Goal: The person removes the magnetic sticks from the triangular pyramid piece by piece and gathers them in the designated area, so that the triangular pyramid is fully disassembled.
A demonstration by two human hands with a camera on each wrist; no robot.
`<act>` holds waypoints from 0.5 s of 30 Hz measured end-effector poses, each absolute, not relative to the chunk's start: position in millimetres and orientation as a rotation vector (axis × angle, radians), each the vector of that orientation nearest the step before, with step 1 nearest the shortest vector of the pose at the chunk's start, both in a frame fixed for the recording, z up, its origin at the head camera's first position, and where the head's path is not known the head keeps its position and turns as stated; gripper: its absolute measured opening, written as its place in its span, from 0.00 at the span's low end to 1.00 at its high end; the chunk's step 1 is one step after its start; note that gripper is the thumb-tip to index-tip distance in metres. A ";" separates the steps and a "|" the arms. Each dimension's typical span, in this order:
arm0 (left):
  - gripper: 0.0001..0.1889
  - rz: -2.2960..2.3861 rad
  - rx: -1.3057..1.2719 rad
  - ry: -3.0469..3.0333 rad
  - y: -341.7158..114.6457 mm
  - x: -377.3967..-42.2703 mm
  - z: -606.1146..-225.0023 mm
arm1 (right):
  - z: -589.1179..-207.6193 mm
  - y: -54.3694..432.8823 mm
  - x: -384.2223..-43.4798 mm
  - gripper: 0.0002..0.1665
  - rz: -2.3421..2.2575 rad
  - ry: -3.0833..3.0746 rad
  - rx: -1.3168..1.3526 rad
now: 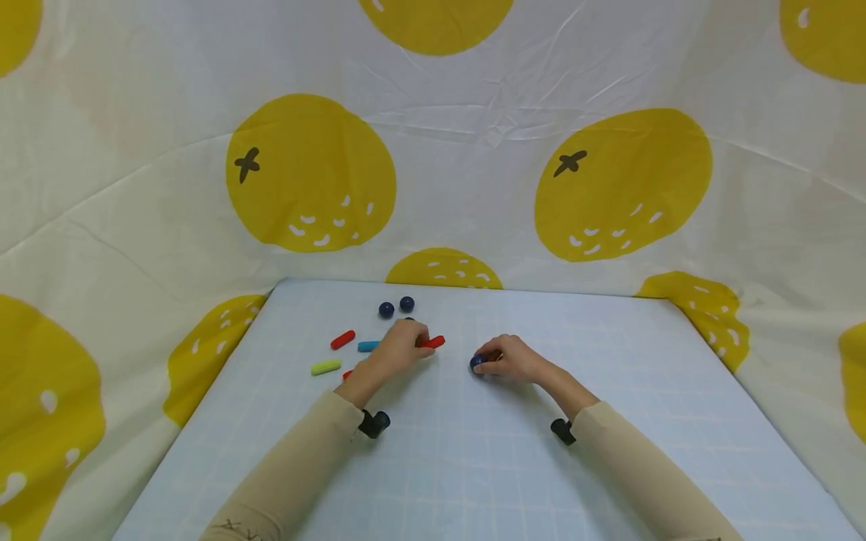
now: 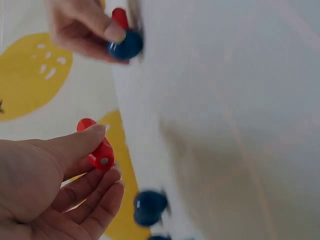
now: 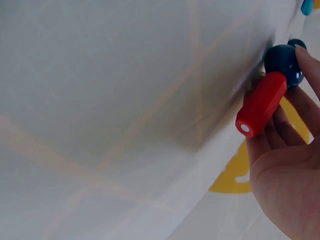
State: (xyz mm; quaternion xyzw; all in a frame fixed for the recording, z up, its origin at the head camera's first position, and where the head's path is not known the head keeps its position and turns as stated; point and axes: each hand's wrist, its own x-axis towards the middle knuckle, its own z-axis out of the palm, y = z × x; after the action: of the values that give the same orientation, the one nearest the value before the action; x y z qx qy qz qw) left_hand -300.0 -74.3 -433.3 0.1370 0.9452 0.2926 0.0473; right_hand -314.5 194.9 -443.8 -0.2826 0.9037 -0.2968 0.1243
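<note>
Between thumb and fingers my left hand (image 1: 399, 347) pinches a red magnetic rod (image 1: 435, 342). A pale metal dot shows on the end of this rod (image 2: 103, 161) in the left wrist view. My right hand (image 1: 513, 359) grips a dark blue ball (image 1: 477, 364) low over the table, to the right of the left hand. In the right wrist view, a second red magnetic rod (image 3: 262, 106) is joined to the gripped ball (image 3: 280, 61) and points back toward the palm. The two hands are apart, each with its own rod.
Two dark blue balls (image 1: 386, 309) sit at the back of the table (image 1: 460, 466), with another mostly hidden by the left hand. Left of that hand lie a red rod (image 1: 343, 340), a blue rod (image 1: 368, 346), a yellow-green rod (image 1: 326, 367) and a partly covered red one (image 1: 347, 375). A fruit-patterned curtain (image 1: 467, 188) borders the table.
</note>
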 end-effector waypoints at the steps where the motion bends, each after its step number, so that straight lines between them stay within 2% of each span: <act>1: 0.06 0.903 0.407 2.898 -84.1 -298.8 -430.1 | -443.7 195.0 -314.5 0.19 -0.862 2.634 -0.826; 5: 0.06 0.933 0.381 2.952 -129.7 -294.2 -422.1 | -444.5 195.8 -314.4 0.19 -0.862 2.638 -0.828; 15: 0.13 0.829 0.065 2.996 -229.5 -294.3 -427.4 | -447.6 195.1 -314.6 0.18 -0.875 2.652 -0.813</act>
State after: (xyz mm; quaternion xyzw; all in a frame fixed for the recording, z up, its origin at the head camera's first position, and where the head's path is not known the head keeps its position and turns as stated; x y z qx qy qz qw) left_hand -294.3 -229.5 -427.4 0.0208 0.9635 0.2665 0.0163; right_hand -314.6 195.1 -447.6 -0.2776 0.9056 -0.2989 0.1164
